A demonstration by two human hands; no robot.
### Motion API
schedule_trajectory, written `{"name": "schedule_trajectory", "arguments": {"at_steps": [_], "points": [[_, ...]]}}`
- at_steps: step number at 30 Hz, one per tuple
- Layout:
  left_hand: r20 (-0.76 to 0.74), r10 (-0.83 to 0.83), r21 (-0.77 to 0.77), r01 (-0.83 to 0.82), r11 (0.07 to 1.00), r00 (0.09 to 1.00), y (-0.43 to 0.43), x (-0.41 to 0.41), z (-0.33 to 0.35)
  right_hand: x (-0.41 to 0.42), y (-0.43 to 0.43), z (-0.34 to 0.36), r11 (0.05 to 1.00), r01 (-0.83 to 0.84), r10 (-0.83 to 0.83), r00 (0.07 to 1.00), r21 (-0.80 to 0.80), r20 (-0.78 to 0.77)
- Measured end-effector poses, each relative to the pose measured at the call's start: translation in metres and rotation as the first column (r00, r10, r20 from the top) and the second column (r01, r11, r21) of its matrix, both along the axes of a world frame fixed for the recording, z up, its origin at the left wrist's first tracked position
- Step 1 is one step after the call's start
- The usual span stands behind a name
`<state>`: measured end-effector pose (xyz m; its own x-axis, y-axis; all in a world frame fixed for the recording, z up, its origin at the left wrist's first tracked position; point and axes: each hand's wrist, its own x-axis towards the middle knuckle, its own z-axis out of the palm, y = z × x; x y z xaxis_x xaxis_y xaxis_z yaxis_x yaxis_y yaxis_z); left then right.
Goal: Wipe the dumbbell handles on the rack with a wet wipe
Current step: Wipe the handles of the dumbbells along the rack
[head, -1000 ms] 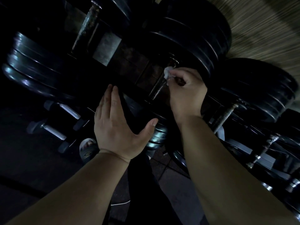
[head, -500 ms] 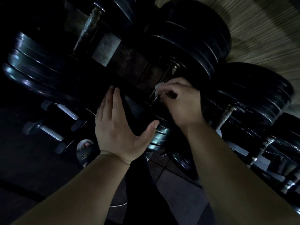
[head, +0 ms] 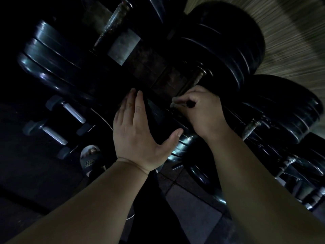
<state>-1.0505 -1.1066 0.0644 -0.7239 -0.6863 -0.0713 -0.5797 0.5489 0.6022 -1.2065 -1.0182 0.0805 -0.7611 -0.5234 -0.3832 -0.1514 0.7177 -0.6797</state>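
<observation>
Round the rough metal handle [head: 196,82], right fingers [head: 182,101] curl.

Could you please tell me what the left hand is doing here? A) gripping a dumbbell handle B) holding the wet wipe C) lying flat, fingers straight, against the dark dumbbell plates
C: the left hand lies flat with straight fingers against the dark plates, while the right hand pinches the pale wet wipe at the dumbbell handle.
</observation>
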Motion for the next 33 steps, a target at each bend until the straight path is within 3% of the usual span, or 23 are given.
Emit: {"name": "schedule_trajectory", "arguments": {"at_steps": [4,6,11,14,17,21,23,25,29,33], "points": [[0.002,0.001,0.033,-0.001,0.999,1.0,0.0,0.0,0.001,-0.008,-0.007,0.002,0.983,0.169,-0.175,0.982,-0.071,-0.076],[0.002,-0.002,0.039,0.001,0.999,1.0,0.0,0.0,0.001,-0.005,-0.006,0.001,0.982,0.177,-0.184,0.978,-0.069,-0.102],[-0.002,0.003,0.062,-0.003,0.998,1.0,0.0,0.0,0.002,0.002,0.004,0.002,0.998,-0.007,0.0,0.996,0.07,0.093],[0.006,0.003,0.101,-0.003,0.995,1.0,-0.002,-0.001,0.007,0.005,0.003,0.017,0.989,0.145,-0.143,0.984,-0.012,0.107],[0.039,-0.021,0.168,0.014,0.986,0.999,-0.004,-0.002,0.018,0.011,0.002,0.032,0.898,0.424,-0.4,0.899,-0.121,0.178],[0.035,0.035,0.456,-0.047,0.889,0.999,-0.021,-0.003,0.043,0.026,-0.005,0.053,0.734,0.636,-0.588,0.77,-0.238,0.247],[-0.076,0.053,0.413,-0.017,0.911,0.996,-0.038,-0.006,0.053,0.037,-0.011,0.062,0.67,0.681,-0.633,0.732,-0.296,0.252],[-0.155,-0.032,0.349,0.085,0.933,0.987,-0.053,-0.019,0.064,0.048,-0.018,0.065,0.598,0.729,-0.686,0.68,-0.331,0.258],[-0.11,-0.182,0.594,0.211,0.776,0.977,-0.068,-0.053,0.082,0.063,-0.029,0.059,0.579,0.727,-0.747,0.655,-0.367,0.119],[-0.138,-0.312,0.663,0.321,0.676,0.94,-0.082,-0.075,0.091,0.076,-0.034,0.054,0.625,0.647,-0.7,0.712,-0.437,0.055]]}}
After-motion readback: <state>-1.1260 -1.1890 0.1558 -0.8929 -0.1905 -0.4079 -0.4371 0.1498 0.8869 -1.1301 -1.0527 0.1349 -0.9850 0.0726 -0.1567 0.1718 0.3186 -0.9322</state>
